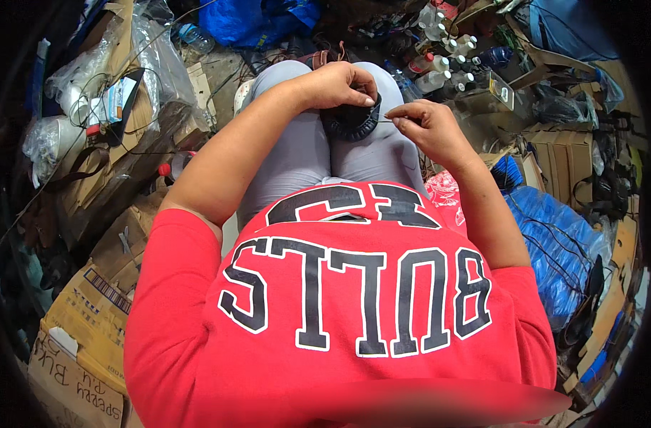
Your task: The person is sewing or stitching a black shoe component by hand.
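My left hand (348,87) is closed on the upper side of a black, curved thing with a ribbed rim (355,131). It rests over my knees, and its exact kind does not show. Just to its right, my right hand (426,127) has thumb and forefinger brought together. A thin line (387,120) runs from those fingertips to the black thing's edge; I cannot tell whether it is thread or a needle. My left fingers and palm partly hide the black thing's far side.
Bottles (439,68) crowd the floor at the far right. A blue plastic bag (257,21) lies beyond my knees, and a blue plastic-wrapped bundle (553,242) sits by my right arm. Cardboard boxes (90,314) and clear plastic (158,71) fill the left side.
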Available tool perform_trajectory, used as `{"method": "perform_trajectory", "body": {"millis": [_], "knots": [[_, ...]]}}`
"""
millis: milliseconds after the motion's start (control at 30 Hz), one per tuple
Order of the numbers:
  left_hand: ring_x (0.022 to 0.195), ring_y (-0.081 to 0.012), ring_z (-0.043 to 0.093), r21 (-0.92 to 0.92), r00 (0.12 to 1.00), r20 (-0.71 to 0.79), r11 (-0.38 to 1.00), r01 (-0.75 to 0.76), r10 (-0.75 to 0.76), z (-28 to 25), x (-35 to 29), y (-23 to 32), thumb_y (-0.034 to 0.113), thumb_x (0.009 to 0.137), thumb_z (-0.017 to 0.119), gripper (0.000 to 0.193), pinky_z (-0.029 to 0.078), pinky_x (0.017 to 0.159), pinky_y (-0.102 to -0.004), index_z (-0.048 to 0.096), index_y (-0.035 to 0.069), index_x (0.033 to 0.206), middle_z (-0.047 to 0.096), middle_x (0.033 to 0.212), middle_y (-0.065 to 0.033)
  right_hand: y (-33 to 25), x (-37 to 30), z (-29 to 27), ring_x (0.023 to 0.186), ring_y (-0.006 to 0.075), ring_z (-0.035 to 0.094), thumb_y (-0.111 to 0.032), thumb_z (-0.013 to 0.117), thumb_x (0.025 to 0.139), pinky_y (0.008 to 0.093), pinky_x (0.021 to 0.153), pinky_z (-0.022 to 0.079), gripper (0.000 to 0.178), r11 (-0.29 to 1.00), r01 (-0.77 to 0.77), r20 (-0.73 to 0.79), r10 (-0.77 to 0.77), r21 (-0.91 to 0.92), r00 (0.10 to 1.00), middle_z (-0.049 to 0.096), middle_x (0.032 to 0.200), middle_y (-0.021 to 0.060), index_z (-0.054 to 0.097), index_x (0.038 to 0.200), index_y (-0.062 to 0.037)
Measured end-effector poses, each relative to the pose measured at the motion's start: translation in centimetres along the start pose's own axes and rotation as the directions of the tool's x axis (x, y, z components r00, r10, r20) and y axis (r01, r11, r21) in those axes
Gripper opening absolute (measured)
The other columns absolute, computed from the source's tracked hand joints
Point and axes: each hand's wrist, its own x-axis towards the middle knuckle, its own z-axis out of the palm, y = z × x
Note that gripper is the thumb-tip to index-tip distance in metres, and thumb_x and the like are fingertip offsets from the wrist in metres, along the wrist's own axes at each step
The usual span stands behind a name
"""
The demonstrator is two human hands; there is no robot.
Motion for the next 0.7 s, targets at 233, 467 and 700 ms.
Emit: {"method": "perform_trajectory", "body": {"millis": [233,467,700], "knots": [[0.089,-0.0117,0.058,-0.136,0.992,0.124,0.990,0.029,-0.012,-0.7,0.1,-0.4,0.010,0.082,0.064,0.021,0.044,0.086,-0.0250,0.066,0.000,0.100,0.066,0.094,-0.0034,-0.7,0.4,0.8,0.066,0.0232,0.064,-0.016,0.062,0.079,0.0315,0.063,0.049,0.018,0.997,-0.061,-0.001,0.061,-0.056,0.998,0.065,0.078,0.0162,0.069,0.093,-0.0057],[0.088,-0.0112,0.058,-0.166,0.989,0.146,0.984,0.056,-0.032,-0.9,0.1,-0.3,0.009,0.082,0.064,0.021,0.044,0.085,-0.0249,0.066,0.000,0.100,0.066,0.093,-0.0035,-0.7,-0.6,2.3,0.066,0.0254,0.063,-0.016,0.065,0.077,0.0332,0.060,0.048,0.015,0.992,-0.024,-0.156,0.005,-0.121,0.988,0.064,0.074,0.0117,0.069,0.089,-0.0086],[0.085,-0.0118,0.058,-0.090,0.987,0.161,0.995,0.038,-0.023,-0.7,1.0,-0.4,0.010,0.081,0.065,0.020,0.045,0.081,-0.0254,0.067,0.001,0.100,0.067,0.091,-0.0032,-0.1,1.3,1.1,0.072,0.0259,0.062,-0.009,0.065,0.076,0.0317,0.067,0.048,0.011,0.972,0.139,-0.032,-0.147,-0.189,0.989,0.063,0.080,0.0110,0.069,0.086,-0.0087]]}}
